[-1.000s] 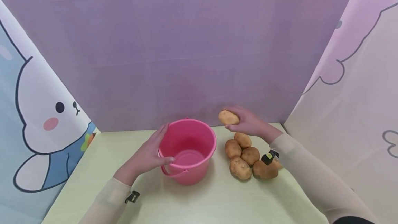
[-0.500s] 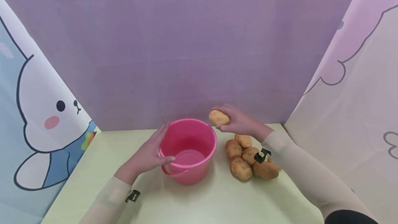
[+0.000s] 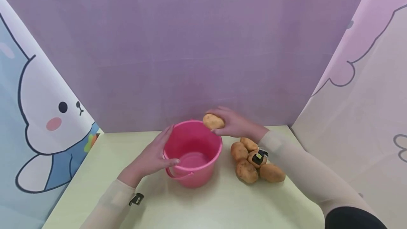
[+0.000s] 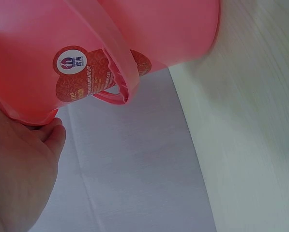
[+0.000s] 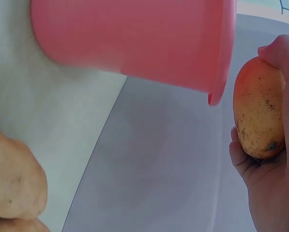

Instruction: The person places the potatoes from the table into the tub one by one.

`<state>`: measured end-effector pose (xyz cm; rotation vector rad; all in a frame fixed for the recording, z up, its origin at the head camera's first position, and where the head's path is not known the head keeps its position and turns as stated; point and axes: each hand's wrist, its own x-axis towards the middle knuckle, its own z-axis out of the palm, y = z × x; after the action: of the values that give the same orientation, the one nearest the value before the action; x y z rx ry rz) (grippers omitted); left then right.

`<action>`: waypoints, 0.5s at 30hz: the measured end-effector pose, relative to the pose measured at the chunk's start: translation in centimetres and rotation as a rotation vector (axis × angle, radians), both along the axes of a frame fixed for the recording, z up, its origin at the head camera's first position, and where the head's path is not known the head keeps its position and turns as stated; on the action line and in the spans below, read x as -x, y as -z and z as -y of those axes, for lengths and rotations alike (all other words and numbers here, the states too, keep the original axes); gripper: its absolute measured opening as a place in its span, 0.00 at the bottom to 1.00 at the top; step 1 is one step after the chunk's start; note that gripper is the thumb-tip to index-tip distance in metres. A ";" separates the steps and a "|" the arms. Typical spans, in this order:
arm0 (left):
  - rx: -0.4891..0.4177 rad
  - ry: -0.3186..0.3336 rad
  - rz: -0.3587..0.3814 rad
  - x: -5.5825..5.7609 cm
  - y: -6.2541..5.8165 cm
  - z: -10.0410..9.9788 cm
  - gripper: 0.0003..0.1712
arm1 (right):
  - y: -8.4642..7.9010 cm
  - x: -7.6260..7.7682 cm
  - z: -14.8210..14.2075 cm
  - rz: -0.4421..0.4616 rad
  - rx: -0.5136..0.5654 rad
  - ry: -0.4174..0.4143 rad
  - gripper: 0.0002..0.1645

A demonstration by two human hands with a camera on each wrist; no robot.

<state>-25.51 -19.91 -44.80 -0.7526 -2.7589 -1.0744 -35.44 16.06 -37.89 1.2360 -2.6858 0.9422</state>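
A pink bucket (image 3: pixel 194 176) stands upright on the table, its inside open to view from above. My left hand (image 3: pixel 152 154) holds it at the left of the rim, with the thumb over the near edge. In the left wrist view, fingers (image 4: pixel 54 133) bend at the rim, beside the bucket's handle (image 4: pixel 127 67). A pale brown potato (image 3: pixel 213 121) is gripped in my right hand (image 3: pixel 233 123), just above the far right rim. The right wrist view has the thumb and fingers round that potato (image 5: pixel 259 108), with a gap between it and the bucket (image 5: pixel 134 38).
Several potatoes (image 3: pixel 246 171) lie in a group on the light table (image 3: pixel 190 211), right of the bucket, below the right forearm. A purple cloth wall (image 3: pixel 203 52) rises behind the table. Printed panels with a cartoon rabbit (image 3: pixel 47 116) and cloud outlines flank it.
My right hand has carried the potato leftward, from above the potato group to over the bucket's right rim. The left hand and the bucket have stayed in place.
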 end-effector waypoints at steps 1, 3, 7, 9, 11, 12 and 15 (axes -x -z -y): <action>-0.002 -0.002 0.004 0.0 0.0 0.0 0.75 | 0.0 0.0 0.2 0.005 -0.001 -0.006 0.41; -0.004 -0.003 0.010 0.1 -0.1 -0.1 0.76 | -0.1 0.1 0.6 0.004 -0.006 -0.018 0.41; -0.002 -0.004 0.016 0.0 -0.1 -0.1 0.76 | -0.1 0.2 1.4 0.002 -0.019 -0.036 0.41; -0.002 -0.002 0.016 0.0 -0.1 -0.1 0.76 | -0.1 0.3 1.8 -0.001 -0.029 -0.044 0.41; -0.004 -0.003 0.018 0.1 -0.1 -0.1 0.76 | -0.1 0.4 2.3 -0.004 -0.042 -0.051 0.41; -0.002 -0.002 0.016 0.1 0.0 0.0 0.76 | -0.1 0.4 2.5 -0.004 -0.046 -0.054 0.41; 0.000 0.001 0.010 0.1 0.0 0.0 0.75 | -0.2 0.4 3.1 0.000 -0.060 -0.059 0.42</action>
<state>-25.63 -19.91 -44.84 -0.7499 -2.7673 -1.0816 -35.87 12.95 -37.73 1.3330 -2.7104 0.8740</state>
